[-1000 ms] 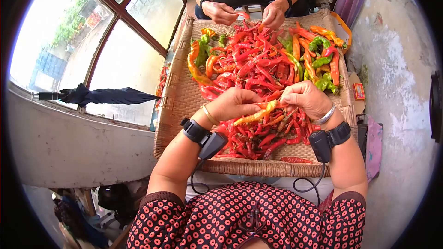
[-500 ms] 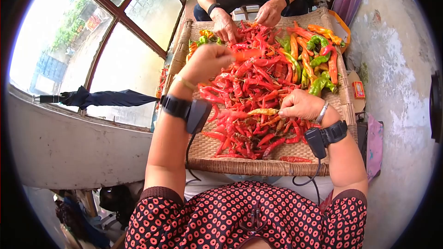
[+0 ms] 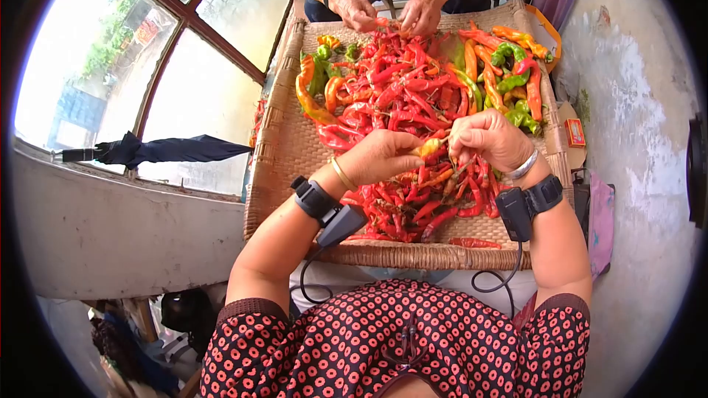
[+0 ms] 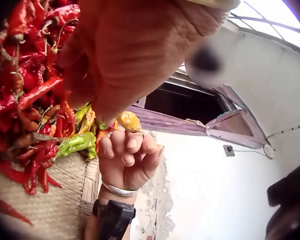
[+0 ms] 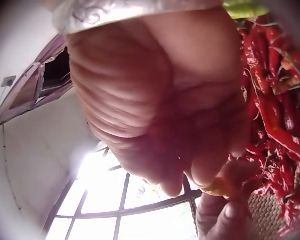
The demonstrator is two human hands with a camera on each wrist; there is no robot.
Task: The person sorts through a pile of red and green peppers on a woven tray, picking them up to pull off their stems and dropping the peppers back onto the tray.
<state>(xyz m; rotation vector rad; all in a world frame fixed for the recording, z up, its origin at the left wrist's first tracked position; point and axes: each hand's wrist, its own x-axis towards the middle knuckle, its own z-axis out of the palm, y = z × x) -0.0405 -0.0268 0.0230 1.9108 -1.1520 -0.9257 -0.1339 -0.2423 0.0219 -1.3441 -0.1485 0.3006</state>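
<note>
A yellow-orange chili pepper [image 3: 429, 148] spans the short gap between my two hands, over the red pile. My left hand [image 3: 380, 156] pinches it between thumb and fingers from the left. My right hand [image 3: 490, 140], fingers curled, pinches its stem end. In the left wrist view the pepper [image 4: 129, 121] shows its rounded yellow end just above the right fingertips. In the right wrist view only a bit of the pepper [image 5: 220, 187] shows between the fingertips; the palm hides the rest. Beneath the hands lie red chili peppers [image 3: 435, 214].
A woven tray [image 3: 295, 184] bears the red heap. Green and orange peppers [image 3: 509, 77] lie at its right, others [image 3: 313, 92] at its left. Across sits another person, whose hands [image 3: 420, 13] handle peppers. A folded umbrella [image 3: 184, 153] lies on the sill at left.
My left hand reached away to the far left with an orange-red pepper, then came back to the right hand. The right hand has lifted the yellow-orange pepper slightly. The other person's hands have shifted.
</note>
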